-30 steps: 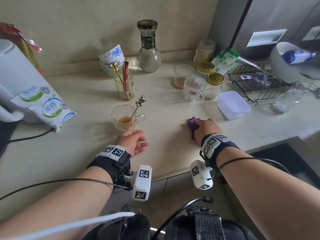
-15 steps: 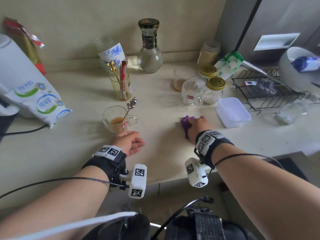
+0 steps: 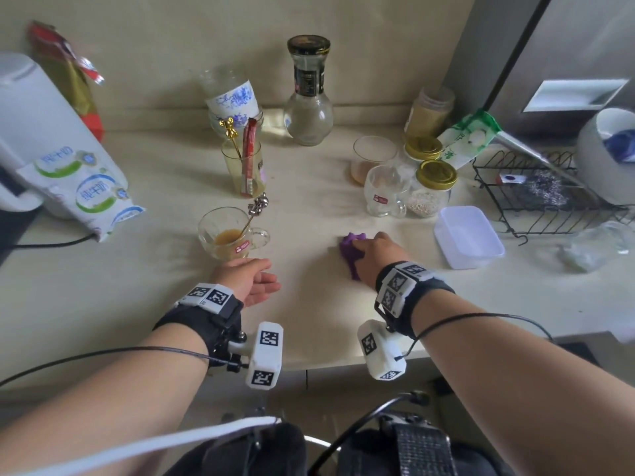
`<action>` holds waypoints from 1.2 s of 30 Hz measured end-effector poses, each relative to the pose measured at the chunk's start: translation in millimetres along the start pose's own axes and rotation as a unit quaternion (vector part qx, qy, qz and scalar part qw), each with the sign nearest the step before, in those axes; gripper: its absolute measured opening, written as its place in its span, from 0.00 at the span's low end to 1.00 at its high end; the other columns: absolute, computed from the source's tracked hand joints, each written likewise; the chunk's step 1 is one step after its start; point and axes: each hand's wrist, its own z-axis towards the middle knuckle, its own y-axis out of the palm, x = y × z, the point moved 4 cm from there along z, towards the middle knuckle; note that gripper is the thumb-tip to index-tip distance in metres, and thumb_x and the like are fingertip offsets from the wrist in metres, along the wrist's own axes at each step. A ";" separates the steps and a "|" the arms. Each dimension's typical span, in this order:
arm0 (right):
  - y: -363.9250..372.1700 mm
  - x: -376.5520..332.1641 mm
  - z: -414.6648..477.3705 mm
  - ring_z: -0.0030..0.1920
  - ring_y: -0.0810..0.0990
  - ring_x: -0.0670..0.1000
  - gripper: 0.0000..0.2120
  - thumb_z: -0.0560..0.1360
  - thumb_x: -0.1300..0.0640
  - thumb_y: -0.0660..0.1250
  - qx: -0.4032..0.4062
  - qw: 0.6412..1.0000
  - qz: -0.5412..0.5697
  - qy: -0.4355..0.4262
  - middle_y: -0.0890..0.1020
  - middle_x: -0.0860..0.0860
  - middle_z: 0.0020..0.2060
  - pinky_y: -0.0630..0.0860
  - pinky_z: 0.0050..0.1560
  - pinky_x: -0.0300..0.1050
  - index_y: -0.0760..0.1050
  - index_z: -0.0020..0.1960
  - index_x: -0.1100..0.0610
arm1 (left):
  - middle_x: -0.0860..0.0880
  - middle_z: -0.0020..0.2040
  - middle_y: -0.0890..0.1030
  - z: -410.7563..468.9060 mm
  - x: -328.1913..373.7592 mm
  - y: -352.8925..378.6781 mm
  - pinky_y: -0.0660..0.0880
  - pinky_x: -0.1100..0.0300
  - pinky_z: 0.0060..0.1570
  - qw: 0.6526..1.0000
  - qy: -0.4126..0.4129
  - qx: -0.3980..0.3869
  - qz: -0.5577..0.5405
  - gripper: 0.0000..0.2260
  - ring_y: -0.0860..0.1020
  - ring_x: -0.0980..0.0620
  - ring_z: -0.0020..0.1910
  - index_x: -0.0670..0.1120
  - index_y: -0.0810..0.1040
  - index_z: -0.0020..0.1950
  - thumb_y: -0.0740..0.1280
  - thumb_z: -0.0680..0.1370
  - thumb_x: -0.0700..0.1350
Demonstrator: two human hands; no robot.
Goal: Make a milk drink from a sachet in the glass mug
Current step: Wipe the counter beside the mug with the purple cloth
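The glass mug (image 3: pixel 220 231) stands on the counter with a little tan liquid and a silver spoon (image 3: pixel 256 207) leaning in it. My left hand (image 3: pixel 249 280) rests on the counter just in front of the mug, fingers relaxed and holding nothing. To the right, my right hand (image 3: pixel 376 257) lies over a bunched purple cloth (image 3: pixel 347 250) and holds it against the counter. A red sachet (image 3: pixel 248 156) stands in a tall glass (image 3: pixel 240 173) behind the mug. A white milk pouch (image 3: pixel 82 190) leans at the left.
A glass carafe (image 3: pixel 308 97) and blue-patterned cups (image 3: pixel 232 97) stand at the back. Jars with gold lids (image 3: pixel 433 187), an empty handled glass (image 3: pixel 383 194) and a white plastic box (image 3: pixel 467 245) sit to the right. A wire rack (image 3: pixel 536 190) is at the far right, a white kettle (image 3: pixel 31 108) at the left.
My right hand has slid the purple cloth a little to the left, away from the white box. My left hand has stayed in front of the mug.
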 end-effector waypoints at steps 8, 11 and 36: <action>9.4 -4.3 2.4 0.54 0.75 0.60 0.21 0.74 0.57 0.61 -0.014 1.000 0.007 -0.011 0.68 0.53 0.55 0.73 0.54 0.47 0.70 0.66 0.44 | 0.48 0.32 0.86 3.9 -0.9 4.7 0.75 0.66 0.24 1.000 -0.003 0.008 0.016 0.06 0.86 0.50 0.35 0.44 0.80 0.46 0.71 0.74 0.46; 12.7 -7.1 6.0 0.54 0.74 0.59 0.21 0.73 0.57 0.62 -0.023 1.000 0.006 -0.007 0.68 0.53 0.56 0.73 0.54 0.47 0.70 0.65 0.44 | 0.48 0.30 0.85 2.2 -0.7 4.7 0.76 0.65 0.25 1.000 -0.010 0.006 0.006 0.05 0.85 0.51 0.32 0.44 0.79 0.46 0.70 0.75 0.44; 40.4 -40.3 9.3 0.61 0.70 0.55 0.19 0.73 0.54 0.64 -0.063 0.989 0.034 -0.131 0.71 0.50 0.58 0.69 0.58 0.46 0.72 0.64 0.44 | 0.42 0.44 0.83 -5.0 6.6 -19.1 0.79 0.51 0.48 0.998 -0.038 0.043 0.016 0.03 0.81 0.45 0.42 0.43 0.79 0.49 0.67 0.76 0.40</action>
